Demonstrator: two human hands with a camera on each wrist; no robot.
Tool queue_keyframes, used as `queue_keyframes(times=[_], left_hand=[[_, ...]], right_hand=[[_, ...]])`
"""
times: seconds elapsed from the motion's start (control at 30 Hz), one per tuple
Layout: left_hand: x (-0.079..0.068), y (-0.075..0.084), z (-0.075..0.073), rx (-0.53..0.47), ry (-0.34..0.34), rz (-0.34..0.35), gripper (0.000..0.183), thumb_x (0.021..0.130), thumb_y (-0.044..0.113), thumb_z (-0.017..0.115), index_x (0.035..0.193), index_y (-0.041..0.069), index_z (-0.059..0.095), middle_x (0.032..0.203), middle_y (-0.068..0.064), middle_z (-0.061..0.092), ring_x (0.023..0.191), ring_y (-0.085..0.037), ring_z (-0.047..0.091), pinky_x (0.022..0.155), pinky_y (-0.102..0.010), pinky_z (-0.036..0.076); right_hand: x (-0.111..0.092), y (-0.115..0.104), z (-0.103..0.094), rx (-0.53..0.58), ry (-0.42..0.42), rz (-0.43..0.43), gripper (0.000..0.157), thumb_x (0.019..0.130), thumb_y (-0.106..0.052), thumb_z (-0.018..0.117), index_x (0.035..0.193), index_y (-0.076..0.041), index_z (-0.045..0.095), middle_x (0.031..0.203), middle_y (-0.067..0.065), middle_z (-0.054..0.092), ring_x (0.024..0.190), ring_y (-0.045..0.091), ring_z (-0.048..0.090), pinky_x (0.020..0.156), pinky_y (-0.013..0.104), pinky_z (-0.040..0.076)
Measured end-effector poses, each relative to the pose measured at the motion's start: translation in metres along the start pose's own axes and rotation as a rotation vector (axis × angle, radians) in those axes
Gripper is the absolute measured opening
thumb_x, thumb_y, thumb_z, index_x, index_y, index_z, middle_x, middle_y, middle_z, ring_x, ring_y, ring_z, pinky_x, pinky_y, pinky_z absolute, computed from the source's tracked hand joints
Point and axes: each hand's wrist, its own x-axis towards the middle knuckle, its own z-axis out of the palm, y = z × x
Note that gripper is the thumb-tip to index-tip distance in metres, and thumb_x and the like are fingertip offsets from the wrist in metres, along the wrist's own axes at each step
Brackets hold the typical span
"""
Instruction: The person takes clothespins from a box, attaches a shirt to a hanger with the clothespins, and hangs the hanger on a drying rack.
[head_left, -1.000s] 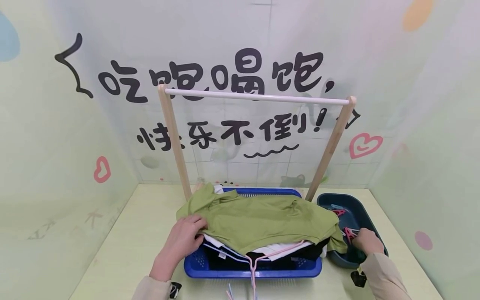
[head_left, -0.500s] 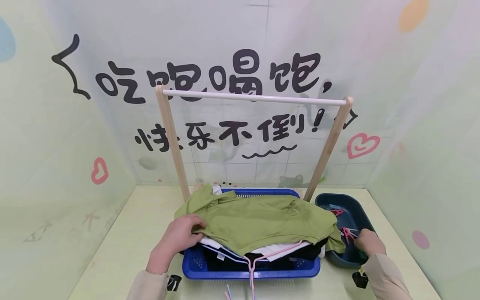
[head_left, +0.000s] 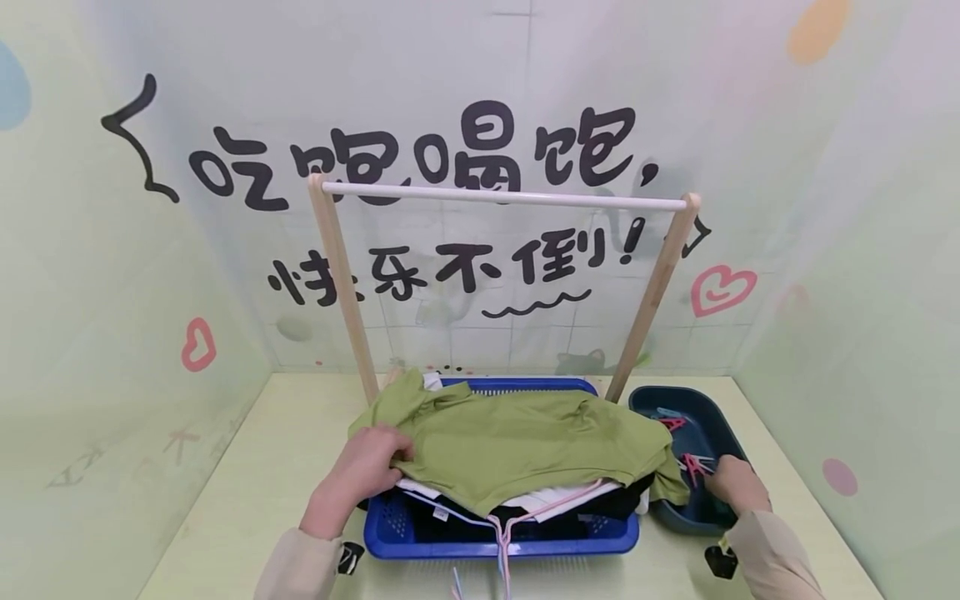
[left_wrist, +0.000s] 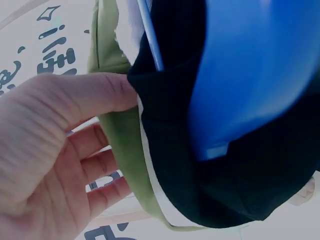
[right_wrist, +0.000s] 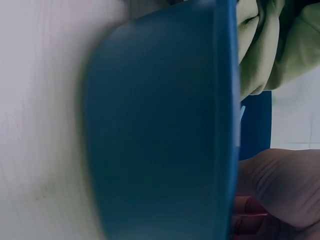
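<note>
My left hand (head_left: 363, 467) holds the left edge of a green shirt (head_left: 525, 442) lying over a blue basket (head_left: 517, 547). In the left wrist view its thumb presses on a black garment (left_wrist: 170, 120), its fingers behind the green cloth, with a white layer between. Hangers (head_left: 504, 537) stick out toward the front from under the shirt. My right hand (head_left: 738, 485) reaches into a dark teal basin (head_left: 712, 437), beside a pink clothespin (head_left: 692, 468). Its fingertips are hidden, and I cannot tell whether they hold anything.
A rack with wooden posts (head_left: 652, 308) and a white rod (head_left: 502, 197) stands behind the basket. More clothespins (head_left: 672, 423) lie at the basin's back. The shirt's right sleeve (head_left: 671, 483) hangs over the basin's left rim. Printed walls close in the table (head_left: 232, 508).
The head view has drifted slightly, shifting the scene a little left. Both hands stay nearly in place, the left at the shirt's edge and the right in the basin.
</note>
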Motion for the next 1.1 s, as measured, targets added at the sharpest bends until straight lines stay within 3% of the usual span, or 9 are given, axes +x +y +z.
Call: queue_keyframes(times=[0.2, 0.37, 0.47, 0.63, 0.73, 0.93, 1.1], left_hand=[[-0.001, -0.003, 0.001, -0.029, -0.043, 0.009, 0.026, 0.058, -0.002, 0.071, 0.064, 0.018, 0.055, 0.066, 0.009, 0.049, 0.063, -0.011, 0.046, 0.057, -0.029, 0.041], [-0.004, -0.006, 0.003, -0.032, 0.021, 0.053, 0.023, 0.062, -0.002, 0.074, 0.072, 0.015, 0.062, 0.074, 0.006, 0.058, 0.068, -0.012, 0.055, 0.06, -0.029, 0.047], [-0.005, -0.01, 0.004, -0.044, 0.137, 0.127, 0.025, 0.06, -0.003, 0.075, 0.078, 0.011, 0.066, 0.077, 0.003, 0.061, 0.068, -0.013, 0.058, 0.06, -0.029, 0.049], [-0.005, -0.018, 0.006, -0.037, 0.392, 0.296, 0.028, 0.056, -0.005, 0.075, 0.081, 0.004, 0.067, 0.077, -0.002, 0.061, 0.064, -0.013, 0.058, 0.056, -0.026, 0.049], [-0.004, -0.019, 0.006, -0.038, 0.465, 0.325, 0.027, 0.058, -0.008, 0.073, 0.084, 0.0, 0.067, 0.079, -0.005, 0.062, 0.067, -0.016, 0.06, 0.057, -0.026, 0.05], [-0.003, -0.018, 0.006, -0.049, 0.457, 0.263, 0.028, 0.064, -0.016, 0.07, 0.089, -0.005, 0.065, 0.086, -0.01, 0.062, 0.076, -0.023, 0.063, 0.063, -0.033, 0.053], [-0.002, -0.019, 0.006, -0.074, 0.43, 0.228, 0.028, 0.066, -0.018, 0.068, 0.09, -0.005, 0.062, 0.087, -0.011, 0.061, 0.077, -0.024, 0.062, 0.065, -0.034, 0.053]], right_hand=[[-0.003, 0.001, -0.003, 0.033, 0.032, 0.008, 0.019, 0.078, -0.01, 0.057, 0.063, -0.005, 0.046, 0.063, 0.007, 0.042, 0.057, 0.021, 0.046, 0.05, 0.033, 0.037], [-0.006, 0.001, -0.008, 0.068, 0.091, -0.033, 0.022, 0.076, -0.008, 0.059, 0.059, -0.005, 0.046, 0.058, 0.003, 0.039, 0.052, 0.018, 0.042, 0.047, 0.029, 0.033], [-0.007, 0.001, -0.011, 0.088, 0.115, -0.046, 0.017, 0.075, -0.006, 0.059, 0.062, -0.002, 0.05, 0.057, 0.003, 0.041, 0.052, 0.018, 0.042, 0.047, 0.029, 0.033], [-0.01, -0.001, -0.016, 0.147, 0.138, -0.061, 0.015, 0.077, -0.007, 0.059, 0.07, 0.005, 0.055, 0.059, 0.005, 0.048, 0.054, 0.019, 0.045, 0.048, 0.029, 0.036], [-0.013, -0.004, -0.02, 0.172, 0.15, -0.075, 0.024, 0.08, -0.009, 0.061, 0.085, 0.014, 0.058, 0.07, 0.014, 0.058, 0.062, 0.023, 0.05, 0.052, 0.032, 0.042], [-0.022, -0.013, -0.026, 0.219, 0.232, -0.147, 0.031, 0.084, -0.008, 0.06, 0.099, 0.019, 0.056, 0.085, 0.027, 0.061, 0.071, 0.029, 0.057, 0.06, 0.04, 0.049], [-0.033, -0.028, -0.033, 0.252, 0.32, -0.209, 0.028, 0.086, -0.006, 0.061, 0.103, 0.016, 0.056, 0.084, 0.024, 0.062, 0.073, 0.032, 0.058, 0.065, 0.042, 0.05]])
